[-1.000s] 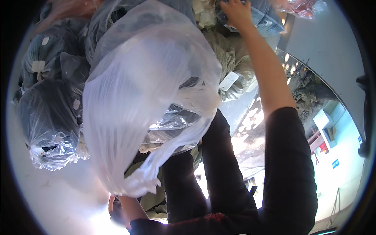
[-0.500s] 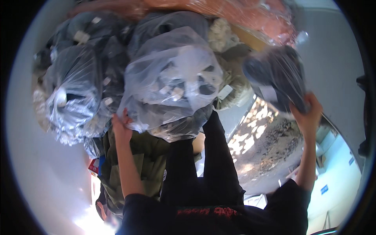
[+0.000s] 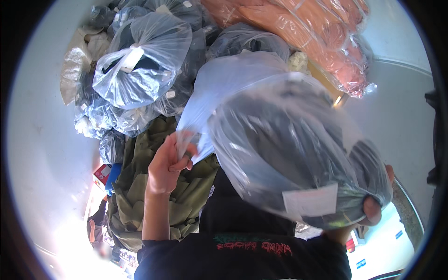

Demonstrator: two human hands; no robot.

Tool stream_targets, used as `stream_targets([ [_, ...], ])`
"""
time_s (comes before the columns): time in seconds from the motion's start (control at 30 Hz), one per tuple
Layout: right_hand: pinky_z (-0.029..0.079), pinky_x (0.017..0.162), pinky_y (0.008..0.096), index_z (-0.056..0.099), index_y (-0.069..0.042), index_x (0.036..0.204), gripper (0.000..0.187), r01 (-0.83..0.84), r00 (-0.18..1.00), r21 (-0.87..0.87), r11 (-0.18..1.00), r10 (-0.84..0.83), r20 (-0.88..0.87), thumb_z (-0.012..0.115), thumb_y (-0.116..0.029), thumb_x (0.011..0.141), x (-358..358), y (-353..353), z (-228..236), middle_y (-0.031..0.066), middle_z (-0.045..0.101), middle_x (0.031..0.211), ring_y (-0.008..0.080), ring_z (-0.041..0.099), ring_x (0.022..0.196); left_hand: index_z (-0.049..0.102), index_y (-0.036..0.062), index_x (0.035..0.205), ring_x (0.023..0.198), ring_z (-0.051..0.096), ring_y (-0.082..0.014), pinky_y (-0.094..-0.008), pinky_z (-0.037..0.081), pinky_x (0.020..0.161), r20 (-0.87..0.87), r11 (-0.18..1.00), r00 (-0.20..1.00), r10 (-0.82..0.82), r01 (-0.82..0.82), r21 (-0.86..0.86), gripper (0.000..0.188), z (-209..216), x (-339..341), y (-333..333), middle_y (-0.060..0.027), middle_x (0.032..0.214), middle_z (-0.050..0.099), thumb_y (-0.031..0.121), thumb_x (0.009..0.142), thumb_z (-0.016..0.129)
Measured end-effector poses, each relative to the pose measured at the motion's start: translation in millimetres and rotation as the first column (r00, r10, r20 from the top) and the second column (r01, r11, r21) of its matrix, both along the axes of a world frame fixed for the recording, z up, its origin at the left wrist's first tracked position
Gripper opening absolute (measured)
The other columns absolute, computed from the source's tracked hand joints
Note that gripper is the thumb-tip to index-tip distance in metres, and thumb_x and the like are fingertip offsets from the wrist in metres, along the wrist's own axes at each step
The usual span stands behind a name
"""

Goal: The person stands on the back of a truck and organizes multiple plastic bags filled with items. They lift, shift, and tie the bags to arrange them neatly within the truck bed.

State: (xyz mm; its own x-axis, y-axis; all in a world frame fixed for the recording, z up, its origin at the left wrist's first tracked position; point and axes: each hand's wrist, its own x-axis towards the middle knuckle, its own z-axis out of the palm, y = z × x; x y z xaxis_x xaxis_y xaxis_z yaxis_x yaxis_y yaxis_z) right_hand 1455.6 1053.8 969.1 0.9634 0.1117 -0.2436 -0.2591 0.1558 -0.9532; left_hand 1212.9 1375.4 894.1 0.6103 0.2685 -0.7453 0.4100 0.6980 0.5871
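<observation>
My left grip [image 3: 170,162] pinches the edge of a translucent white bag [image 3: 233,70], mid-frame, seemingly to tension it; right grip [image 3: 372,211] clasps clear-bagged dark bundle [image 3: 289,140], right of centre, apparently supporting its weight.

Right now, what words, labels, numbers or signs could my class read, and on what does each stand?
Black shirt: red and green lettering, not copied.
White label on the held bag: too blurred.
Blue signs on pale wall: too small.
White tag on tied left bag: unreadable.
</observation>
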Motion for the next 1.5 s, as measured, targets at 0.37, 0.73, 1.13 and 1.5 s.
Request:
stream_targets([
  [0.37,0.033,0.061,0.032,0.042,-0.011,0.083,0.05,-0.681,0.515,-0.311,0.663,0.736,0.439,0.086,-0.008,0.059,-18,90,-177,0.0012,0.043,0.073,0.0155,0.043,0.065,0.037,-0.0037,0.15,0.057,0.029,-0.0044,-0.0195,0.029,0.052,0.182,0.96,0.944,0.276,-0.261,-0.102,0.088,-62,81,36,0.0006,0.141,0.051,0.071,0.104,0.028],
  [0.73,0.034,0.058,0.0334,0.036,-0.006,0.069,0.042,-0.967,-0.094,0.235,-0.097,0.995,0.025,0.077,-0.015,0.067,-55,174,-241,0.0008,0.034,0.061,0.0105,0.037,0.062,0.043,0.0008,0.145,0.049,0.031,-0.0058,-0.0214,0.027,0.046,0.159,0.979,0.97,0.182,-0.164,-0.117,0.084,-114,43,88,-0.0083,0.166,0.035,0.071,0.103,0.027],
  [1.13,0.052,0.06,0.0438,0.064,-0.006,0.084,0.033,-0.682,0.629,-0.57,0.459,0.766,-0.135,0.082,-0.032,0.075,-49,224,-243,0.0145,0.067,0.071,0.0356,0.067,0.063,0.032,-0.0044,0.154,0.059,0.03,-0.0068,-0.0236,0.028,0.056,0.169,0.974,0.969,0.181,-0.152,-0.171,0.084,-77,69,41,-0.009,0.159,0.04,0.063,0.104,0.036],
  [1.5,0.055,0.068,0.0424,0.059,-0.009,0.095,0.033,-0.559,0.472,-0.661,0.501,0.848,0.243,0.079,-0.027,0.077,-110,274,-278,0.0066,0.059,0.089,0.0275,0.065,0.085,0.049,-0.0008,0.141,0.065,0.031,-0.0061,-0.0214,0.027,0.057,0.046,0.955,0.972,0.23,-0.234,0.184,0.049,-129,63,67,-0.0055,0.142,0.056,0.034,0.106,0.05],
])
